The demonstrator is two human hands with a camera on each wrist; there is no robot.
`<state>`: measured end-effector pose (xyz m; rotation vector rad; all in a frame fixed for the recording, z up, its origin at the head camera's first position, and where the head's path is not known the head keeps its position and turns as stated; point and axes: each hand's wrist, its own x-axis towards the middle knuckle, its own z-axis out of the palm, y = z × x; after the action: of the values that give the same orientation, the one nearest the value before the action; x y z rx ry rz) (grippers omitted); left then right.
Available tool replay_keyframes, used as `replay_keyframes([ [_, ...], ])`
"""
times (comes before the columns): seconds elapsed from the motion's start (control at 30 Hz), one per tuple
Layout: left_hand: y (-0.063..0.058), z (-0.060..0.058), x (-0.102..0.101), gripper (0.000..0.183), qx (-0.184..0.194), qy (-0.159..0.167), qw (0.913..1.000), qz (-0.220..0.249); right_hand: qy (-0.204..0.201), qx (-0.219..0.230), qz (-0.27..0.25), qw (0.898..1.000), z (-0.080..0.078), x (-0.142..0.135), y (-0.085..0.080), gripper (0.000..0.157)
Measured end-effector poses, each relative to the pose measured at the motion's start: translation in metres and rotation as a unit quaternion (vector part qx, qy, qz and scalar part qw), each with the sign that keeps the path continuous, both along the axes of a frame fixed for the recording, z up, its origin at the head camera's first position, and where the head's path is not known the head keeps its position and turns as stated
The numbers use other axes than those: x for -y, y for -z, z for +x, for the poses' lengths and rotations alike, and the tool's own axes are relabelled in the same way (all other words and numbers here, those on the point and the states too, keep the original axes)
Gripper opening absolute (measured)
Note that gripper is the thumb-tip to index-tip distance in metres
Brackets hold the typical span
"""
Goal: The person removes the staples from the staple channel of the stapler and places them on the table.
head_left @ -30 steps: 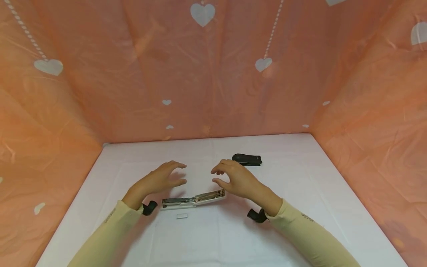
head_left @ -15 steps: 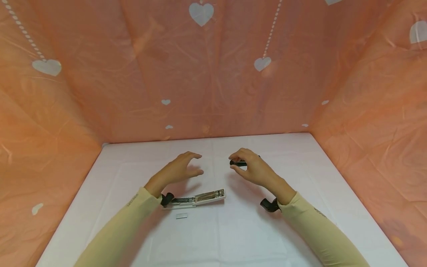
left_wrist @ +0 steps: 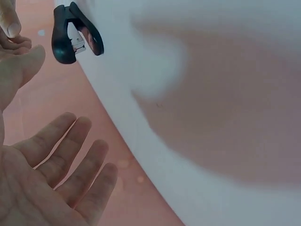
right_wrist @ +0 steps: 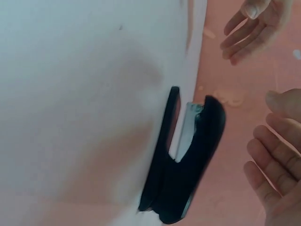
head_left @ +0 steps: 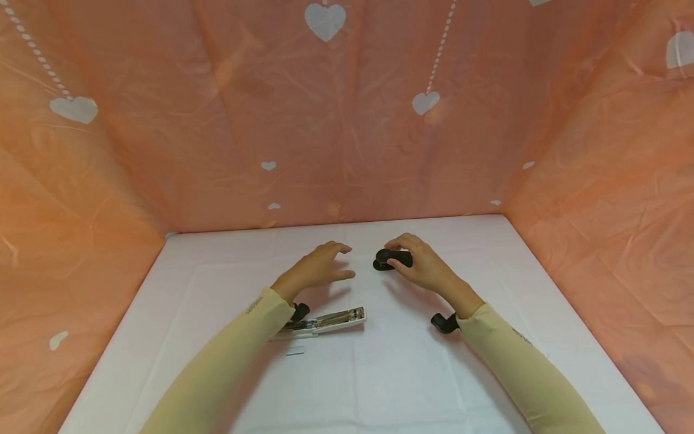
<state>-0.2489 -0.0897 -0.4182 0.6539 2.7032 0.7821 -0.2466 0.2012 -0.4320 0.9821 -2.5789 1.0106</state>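
A black stapler (head_left: 387,257) stands on the white table, its jaws gaping in both wrist views. My right hand (head_left: 428,262) hovers around it, thumb on the near side and fingers on the far side. In the right wrist view a gap separates the right hand (right_wrist: 277,160) from the stapler (right_wrist: 202,146). My left hand (head_left: 314,269) is in the air left of the stapler, fingers spread and holding nothing. Below the left wrist lies a white stapler (head_left: 341,321) folded open, its left end partly hidden by the wrist camera.
A small pale strip (head_left: 295,351), looking like staples, lies on the near side of the white stapler. An orange curtain (head_left: 347,150) with hearts encloses the back and sides of the table (head_left: 401,374). Black cameras are strapped to both wrists.
Both hands have moved: the left went right and away from me, past the white stapler; the right went right and farther back to the black stapler. Both staplers stay put.
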Motion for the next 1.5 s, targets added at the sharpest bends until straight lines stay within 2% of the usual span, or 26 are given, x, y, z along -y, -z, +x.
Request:
replay_keyframes([
  [0.3, 0.004, -0.017, -0.024, 0.067, -0.011, 0.012, 0.9997, -0.018, 0.002, 0.018, -0.001, 1.000, -0.012, -0.005, 0.012, 0.033],
  [0.6, 0.010, -0.032, -0.043, 0.062, -0.005, 0.036, 0.9990, -0.025, 0.012, 0.051, -0.004, 0.999, -0.021, -0.009, 0.019, 0.037],
  [0.8, 0.016, -0.038, -0.054, 0.057, -0.005, 0.039, 0.9988, -0.029, 0.012, 0.074, -0.010, 0.997, -0.025, -0.010, 0.026, 0.039],
  [0.97, 0.020, -0.042, -0.064, 0.052, -0.021, 0.052, 0.9978, -0.035, 0.021, 0.088, -0.018, 0.996, -0.029, -0.011, 0.031, 0.040],
  [1.1, 0.022, -0.043, -0.069, 0.049, -0.029, 0.044, 0.9975, -0.048, 0.024, 0.101, -0.016, 0.994, -0.034, -0.011, 0.034, 0.040],
  [1.3, 0.020, -0.042, -0.078, 0.046, -0.029, 0.013, 0.9966, -0.076, 0.028, 0.115, -0.003, 0.993, -0.038, -0.012, 0.036, 0.041],
  [1.5, 0.020, -0.040, -0.084, 0.041, -0.045, -0.012, 0.9955, -0.082, 0.039, 0.136, 0.019, 0.990, -0.039, -0.011, 0.035, 0.041],
])
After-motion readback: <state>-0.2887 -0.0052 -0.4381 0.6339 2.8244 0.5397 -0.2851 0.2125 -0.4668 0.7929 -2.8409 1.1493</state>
